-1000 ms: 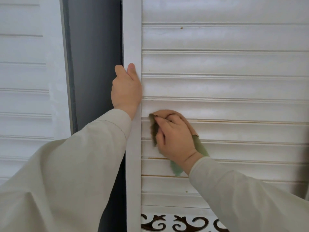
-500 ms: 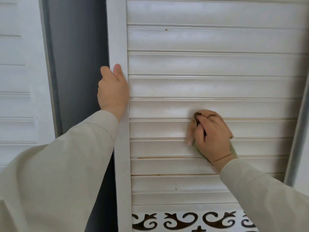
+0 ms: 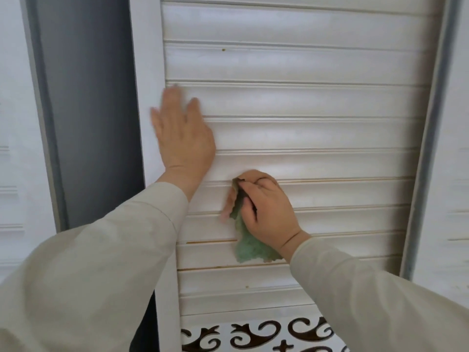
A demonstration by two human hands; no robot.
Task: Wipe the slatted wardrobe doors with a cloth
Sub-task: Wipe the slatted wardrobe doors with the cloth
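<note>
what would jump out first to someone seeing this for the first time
Two pale-sleeved arms reach up to a white slatted door. The right hand presses a green cloth against the middle slats, while the left hand lies flat and blurred near the door's left edge. Dark scrollwork runs along the bottom.

Two hands [image 3: 181,138], one cloth [image 3: 250,246].

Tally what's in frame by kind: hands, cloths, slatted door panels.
Hands: 2, left hand flat on the door, right hand gripping the cloth
Cloths: 1, green cloth
Slatted door panels: 2, middle door, door at the left edge
Total: 5
</note>
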